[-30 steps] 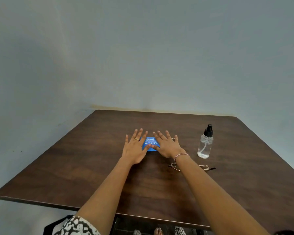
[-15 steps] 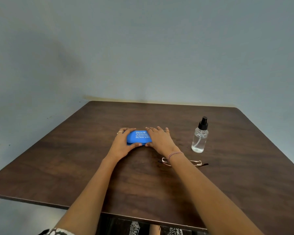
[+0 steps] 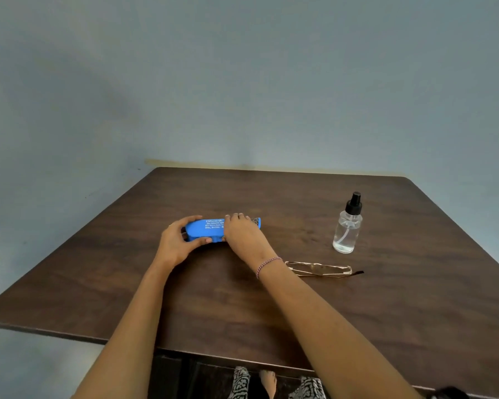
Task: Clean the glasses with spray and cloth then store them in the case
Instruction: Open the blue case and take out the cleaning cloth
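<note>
Holding: L hand [image 3: 175,243] + R hand [image 3: 244,236] both grip the blue case [image 3: 206,229], which sits on the table [image 3: 300,312] at approx 10 o'clock from the tabletop's middle.
Case: oblong w/ rounded ends, smooth hard-looking shell, white print on top (too small to read fully); cannot tell if the lid is parted.
L hand: wraps the 9 o'clock end, fingers curled over the far side, thumb along the near edge, closed round the shell.
R hand: fingers curled over the top toward the 3 o'clock end, covering part of the print; thumb hidden.
Bracelet [image 3: 267,264]: thin twisted pink-and-white band on R wrist.
Glasses [image 3: 319,269]: thin gold-tone metal frame, clear lenses, folded flat on the table at 4 o'clock from the case, just beside R forearm; dark temple tip pokes out at the 3 o'clock end.
Spray bottle [image 3: 346,228]: clear cylinder, rounded shoulder, black pump top, dip tube visible inside; upright at 3 o'clock from the case, well apart, near the glasses at their 12 o'clock.
Table: dark brown wood grain, slight sheen, rounded corners.
Wall [image 3: 242,82]: plain pale blue-grey, matte.
</note>
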### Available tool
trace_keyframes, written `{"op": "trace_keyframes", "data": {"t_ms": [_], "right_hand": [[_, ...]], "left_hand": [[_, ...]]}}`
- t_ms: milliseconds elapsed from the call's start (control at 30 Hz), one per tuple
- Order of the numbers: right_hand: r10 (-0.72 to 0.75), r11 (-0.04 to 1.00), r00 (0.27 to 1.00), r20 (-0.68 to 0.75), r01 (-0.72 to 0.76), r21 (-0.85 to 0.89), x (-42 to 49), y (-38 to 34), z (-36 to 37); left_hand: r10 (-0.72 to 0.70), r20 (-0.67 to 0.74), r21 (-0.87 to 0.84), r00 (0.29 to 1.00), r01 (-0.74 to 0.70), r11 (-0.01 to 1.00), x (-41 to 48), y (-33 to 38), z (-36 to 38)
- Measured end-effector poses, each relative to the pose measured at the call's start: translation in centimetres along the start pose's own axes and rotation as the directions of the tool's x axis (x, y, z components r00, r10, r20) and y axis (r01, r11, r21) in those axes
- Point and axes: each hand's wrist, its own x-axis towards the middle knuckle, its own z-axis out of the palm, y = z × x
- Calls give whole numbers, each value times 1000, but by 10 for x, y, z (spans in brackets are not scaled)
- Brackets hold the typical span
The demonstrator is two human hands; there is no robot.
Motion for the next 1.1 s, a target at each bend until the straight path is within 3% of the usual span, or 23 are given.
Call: {"op": "trace_keyframes", "data": {"t_ms": [333, 467, 633, 800, 933, 1100], "right_hand": [[-58, 996, 998, 9, 58, -67, 1, -17, 0], [-82, 991, 996, -19, 84, 106, 9, -4, -14], [-10, 963, 999, -31, 18, 270, 19, 7, -30], [117, 833, 993, 16, -107, 544, 43, 20, -32], [188, 784, 982, -17, -140, 605, 57, 19, -18], [228, 857, 963, -145, -128, 500, 64, 12, -2]], "left_hand": [[3, -8, -28, 1000, -3, 1000, -2, -17, -19], [38, -9, 20, 999, -38, 999, -2, -22, -18], [-28, -19, -60, 999, 27, 998, -3, -19, -19], [-85, -34, 4, 996, 85, 996, 0, -23, -17], [-82, -48, -4, 995, 82, 997, 4, -26, -17], [-60, -75, -24, 995, 58, 998, 6, -27, -15]]}}
